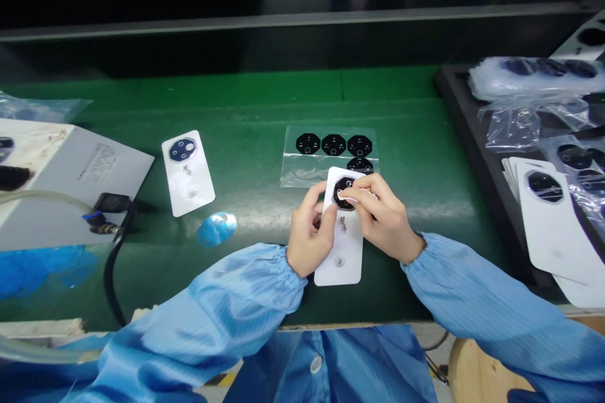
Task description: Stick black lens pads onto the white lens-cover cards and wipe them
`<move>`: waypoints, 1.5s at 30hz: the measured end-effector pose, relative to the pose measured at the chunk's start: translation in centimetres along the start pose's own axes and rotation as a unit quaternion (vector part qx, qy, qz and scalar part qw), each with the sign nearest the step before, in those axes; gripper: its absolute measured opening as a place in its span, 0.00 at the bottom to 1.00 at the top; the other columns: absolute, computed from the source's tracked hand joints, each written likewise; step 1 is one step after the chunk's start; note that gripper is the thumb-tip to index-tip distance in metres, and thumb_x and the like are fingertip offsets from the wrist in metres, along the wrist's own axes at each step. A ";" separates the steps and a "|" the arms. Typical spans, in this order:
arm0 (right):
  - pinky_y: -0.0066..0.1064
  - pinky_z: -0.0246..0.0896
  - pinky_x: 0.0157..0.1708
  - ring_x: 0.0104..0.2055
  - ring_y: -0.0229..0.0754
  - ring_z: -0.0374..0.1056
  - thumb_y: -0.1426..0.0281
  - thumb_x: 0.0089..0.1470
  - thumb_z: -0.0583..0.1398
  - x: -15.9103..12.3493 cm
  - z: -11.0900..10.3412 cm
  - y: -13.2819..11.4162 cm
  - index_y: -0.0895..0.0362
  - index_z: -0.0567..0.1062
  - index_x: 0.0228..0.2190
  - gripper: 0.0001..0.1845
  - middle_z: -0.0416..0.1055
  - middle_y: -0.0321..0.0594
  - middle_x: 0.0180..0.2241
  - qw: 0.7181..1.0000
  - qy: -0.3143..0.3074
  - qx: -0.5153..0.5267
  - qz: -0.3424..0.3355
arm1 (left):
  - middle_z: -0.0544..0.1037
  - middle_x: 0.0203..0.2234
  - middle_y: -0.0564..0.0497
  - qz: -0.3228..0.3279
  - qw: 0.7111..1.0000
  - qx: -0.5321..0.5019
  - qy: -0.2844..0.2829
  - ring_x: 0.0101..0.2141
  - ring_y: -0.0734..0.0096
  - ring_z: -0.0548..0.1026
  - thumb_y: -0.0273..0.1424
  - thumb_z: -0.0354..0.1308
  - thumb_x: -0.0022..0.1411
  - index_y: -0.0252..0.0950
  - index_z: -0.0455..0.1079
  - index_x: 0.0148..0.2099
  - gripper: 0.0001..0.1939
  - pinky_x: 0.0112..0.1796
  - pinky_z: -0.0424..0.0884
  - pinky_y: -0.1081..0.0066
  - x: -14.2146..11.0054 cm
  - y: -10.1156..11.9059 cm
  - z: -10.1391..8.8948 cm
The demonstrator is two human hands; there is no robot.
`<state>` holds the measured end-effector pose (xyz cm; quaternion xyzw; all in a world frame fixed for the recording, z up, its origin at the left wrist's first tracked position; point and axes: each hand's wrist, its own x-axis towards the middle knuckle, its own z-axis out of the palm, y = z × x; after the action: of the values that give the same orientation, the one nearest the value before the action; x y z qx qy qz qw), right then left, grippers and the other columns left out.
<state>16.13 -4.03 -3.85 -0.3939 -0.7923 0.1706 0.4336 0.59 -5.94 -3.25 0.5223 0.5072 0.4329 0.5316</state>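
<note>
My left hand (308, 236) holds a white phone back cover (340, 272) by its left edge, with the thumb on its face. A black octagonal camera piece (338, 191) sits near the cover's top. Over that piece my right hand (385, 220) is pinched, its fingertips touching it; a small whitish bit shows there, too small to name. Just behind the cover lies a clear plastic sheet (302, 170) bearing several black octagonal pieces (333, 145). Off to the left another white back cover (191, 186) lies flat, its dark camera area toward the far side.
A blue film piece (217, 228) lies left of my hands. At far left stands a white box (106, 164) with a black cable (112, 277). On the right, a black tray (466, 119) holds bagged black pieces (551, 67) and stacked white covers (548, 233).
</note>
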 end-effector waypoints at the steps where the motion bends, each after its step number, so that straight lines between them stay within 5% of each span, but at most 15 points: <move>1: 0.30 0.63 0.32 0.36 0.37 0.62 0.84 0.59 0.53 0.1 0.0 0.0 0.56 0.71 0.41 0.14 0.62 0.40 0.37 1.000 0.002 0.005 0.001 | 0.68 0.17 0.58 0.000 1.000 0.000 -0.001 0.15 0.79 0.59 0.31 0.50 0.65 0.36 0.63 0.55 0.16 0.18 0.54 0.78 0.0 0.0 0.0; 11: 0.37 0.65 0.40 0.40 0.42 0.65 0.80 0.59 0.56 0.8 -0.8 -0.4 0.56 0.73 0.38 0.09 0.66 0.40 0.35 0.989 0.106 0.081 0.059 | 0.76 0.22 0.54 -0.038 0.993 -0.109 -0.007 0.19 0.76 0.67 0.34 0.56 0.61 0.35 0.62 0.53 0.19 0.21 0.61 0.77 0.6 0.6 -0.2; 18: 0.35 0.66 0.39 0.40 0.41 0.67 0.81 0.59 0.55 0.0 -0.8 -0.4 0.56 0.72 0.41 0.12 0.66 0.41 0.38 0.998 0.001 0.057 0.034 | 0.76 0.23 0.54 -0.075 0.988 -0.134 0.012 0.20 0.73 0.70 0.35 0.57 0.60 0.35 0.62 0.54 0.21 0.23 0.64 0.76 0.9 0.5 -0.4; 29: 0.34 0.68 0.36 0.39 0.41 0.67 0.78 0.62 0.53 -0.3 -0.5 0.2 0.57 0.72 0.42 0.11 0.65 0.43 0.39 0.997 -0.061 0.018 0.039 | 0.74 0.20 0.55 -0.085 0.989 -0.121 0.021 0.17 0.76 0.66 0.34 0.57 0.57 0.34 0.62 0.52 0.21 0.19 0.62 0.78 1.0 0.6 -0.2; 45: 0.31 0.64 0.29 0.33 0.37 0.64 0.79 0.62 0.50 -0.3 -0.8 0.1 0.56 0.71 0.39 0.12 0.64 0.42 0.37 0.997 -0.068 0.039 0.022 | 0.74 0.20 0.55 -0.086 0.989 -0.119 0.014 0.16 0.77 0.65 0.36 0.59 0.57 0.34 0.64 0.53 0.22 0.20 0.60 0.77 0.8 0.5 -0.4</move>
<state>16.92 -4.28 -3.63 -0.3815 -0.8041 0.2370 0.3895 0.35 -5.08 -2.78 0.4036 0.5024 0.4498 0.6183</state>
